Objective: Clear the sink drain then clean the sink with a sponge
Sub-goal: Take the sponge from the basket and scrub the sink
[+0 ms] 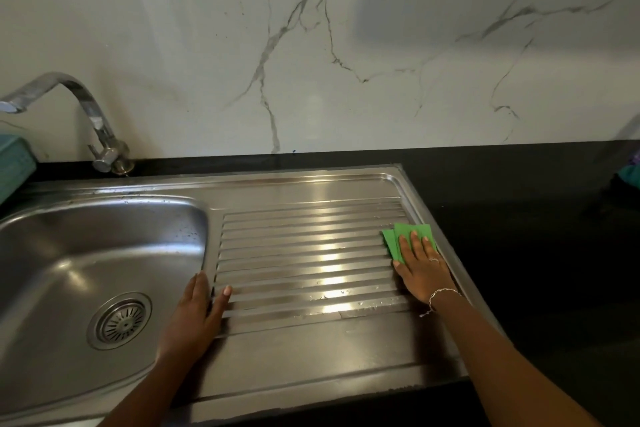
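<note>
Two hands down | right hand [420,270] flat, fingers straight together, pressing sponge [403,234] onto drainboard [304,253] right edge to scrub | left hand [195,308], thumb apart, on basin rim [206,246], likely bracing | drain [121,321] looks clear

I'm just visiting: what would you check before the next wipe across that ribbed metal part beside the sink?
1. Sponge under control: ok, the right hand presses it flat at the right end of the drainboard.
2. Wiping path free: not ok, the left hand rests at the drainboard's left edge, thumb on the ribs.
3. Drain strainer clear: ok, no debris visible.
4. Faucet off: ok, no water stream visible.
5. Ribs clean: not ok, droplets or flecks show on the near ribs.
</note>
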A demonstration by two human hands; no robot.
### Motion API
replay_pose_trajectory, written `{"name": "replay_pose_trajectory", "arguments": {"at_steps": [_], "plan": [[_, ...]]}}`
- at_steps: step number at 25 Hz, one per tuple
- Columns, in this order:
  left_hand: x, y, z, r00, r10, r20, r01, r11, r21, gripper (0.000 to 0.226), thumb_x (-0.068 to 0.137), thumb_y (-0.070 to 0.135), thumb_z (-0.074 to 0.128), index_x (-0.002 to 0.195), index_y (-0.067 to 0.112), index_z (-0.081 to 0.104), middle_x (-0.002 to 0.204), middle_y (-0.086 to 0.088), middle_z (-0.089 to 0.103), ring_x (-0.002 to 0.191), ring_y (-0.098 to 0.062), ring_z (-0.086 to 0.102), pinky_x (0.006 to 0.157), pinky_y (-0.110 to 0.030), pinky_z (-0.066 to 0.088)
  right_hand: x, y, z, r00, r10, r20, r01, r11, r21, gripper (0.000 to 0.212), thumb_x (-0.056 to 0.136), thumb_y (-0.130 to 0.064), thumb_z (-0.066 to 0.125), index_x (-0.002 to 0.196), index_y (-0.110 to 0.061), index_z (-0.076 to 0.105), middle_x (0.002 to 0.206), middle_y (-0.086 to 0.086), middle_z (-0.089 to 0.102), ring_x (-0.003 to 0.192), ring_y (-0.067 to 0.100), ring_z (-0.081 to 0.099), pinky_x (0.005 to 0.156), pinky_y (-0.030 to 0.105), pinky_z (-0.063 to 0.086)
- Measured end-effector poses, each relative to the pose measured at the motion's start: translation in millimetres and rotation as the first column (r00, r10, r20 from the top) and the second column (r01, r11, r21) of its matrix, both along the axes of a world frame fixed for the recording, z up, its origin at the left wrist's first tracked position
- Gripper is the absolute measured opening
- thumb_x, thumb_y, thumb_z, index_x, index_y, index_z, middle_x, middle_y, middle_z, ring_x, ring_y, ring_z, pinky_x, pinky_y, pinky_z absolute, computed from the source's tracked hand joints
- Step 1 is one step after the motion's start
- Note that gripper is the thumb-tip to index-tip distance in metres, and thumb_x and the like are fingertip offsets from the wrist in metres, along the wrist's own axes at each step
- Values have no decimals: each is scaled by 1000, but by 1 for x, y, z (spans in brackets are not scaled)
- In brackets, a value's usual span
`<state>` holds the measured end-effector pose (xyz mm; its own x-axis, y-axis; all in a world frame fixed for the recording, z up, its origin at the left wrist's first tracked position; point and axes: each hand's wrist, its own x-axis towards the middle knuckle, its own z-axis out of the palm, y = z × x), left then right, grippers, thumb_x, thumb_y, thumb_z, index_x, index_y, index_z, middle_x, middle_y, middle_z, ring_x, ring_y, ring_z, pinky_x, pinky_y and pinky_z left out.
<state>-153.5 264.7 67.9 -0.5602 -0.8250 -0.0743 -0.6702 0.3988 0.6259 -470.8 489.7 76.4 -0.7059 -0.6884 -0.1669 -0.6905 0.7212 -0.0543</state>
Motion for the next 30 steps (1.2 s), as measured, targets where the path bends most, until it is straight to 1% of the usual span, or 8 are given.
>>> {"name": "replay_pose_trajectory", "arguments": {"at_steps": [4, 9, 13, 16, 18, 20, 26, 30], "plan": [[3, 1, 8, 993, 16, -114, -8, 998, 68, 69, 84, 55, 28, 132, 7, 42, 135, -18, 50, 123, -33, 47, 104, -51, 38, 13, -3, -2, 995, -71, 68, 69, 997, 34, 68, 97, -50, 20, 146, -15, -10, 157, 14, -13, 144, 32, -11, 118, 44, -3], [3, 3, 11, 972, 65, -224, -25, 984, 178, 76, 80, 59, 25, 133, 8, 43, 135, -19, 51, 124, -33, 47, 105, -53, 38, 43, -17, 3, 994, -87, 62, 85, 995, 48, 69, 95, -54, 14, 146, -15, -10, 157, 13, -13, 144, 32, -12, 118, 46, -4], [5, 2, 9, 937, 156, -312, -94, 974, 205, 56, 89, 51, 29, 122, 16, 56, 120, -13, 63, 113, -30, 56, 98, -45, 46, 105, -53, 5, 998, 6, 70, -5, 1000, -3, 111, 56, -75, -34, 146, -16, -9, 156, 12, -13, 144, 32, -11, 118, 44, -5], [4, 4, 16, 880, 240, -409, -127, 950, 284, 34, 88, 50, 30, 77, 33, 57, 71, 9, 60, 65, -2, 58, 56, -5, 46, 144, -84, -2, 994, 74, 79, -72, 997, -28, 72, 91, -60, 6, 146, -16, -11, 156, 14, -15, 143, 32, -16, 117, 45, -7], [6, 2, 17, 841, 291, -456, -125, 925, 359, 33, 94, 41, 32, 70, 32, 53, 64, 12, 53, 52, 8, 56, 47, 1, 39, 165, -101, -3, 990, 107, 88, -105, 994, -25, 68, 95, -52, 18, 146, -16, -12, 156, 14, -17, 143, 32, -18, 117, 44, -9], [8, -1, 15, 816, 316, -485, -112, 908, 404, 34, 97, 38, 31, 76, 31, 58, 70, 9, 58, 60, 11, 57, 52, 0, 40, 181, -112, -2, 988, 128, 81, -128, 992, -13, 68, 96, -51, 17, 145, -16, -14, 155, 14, -18, 143, 32, -19, 116, 44, -10], [9, -10, 5, 772, 393, -499, -63, 829, 555, 56, 91, 54, 29, 106, 17, 68, 107, -8, 69, 103, -22, 61, 96, -34, 44, 230, -146, 11, 970, 180, 161, -181, 983, -8, 65, 97, -47, 18, 145, -17, -14, 155, 14, -21, 142, 32, -21, 117, 45, -9], [13, -17, 6, 735, 437, -518, 15, 754, 657, 74, 73, 71, 29, 109, 17, 66, 113, -11, 67, 109, -24, 61, 104, -43, 42, 275, -178, 15, 947, 252, 198, -250, 968, -32, 62, 97, -39, 23, 147, -19, -9, 155, 12, -20, 142, 30, -21, 117, 45, -6]]}}
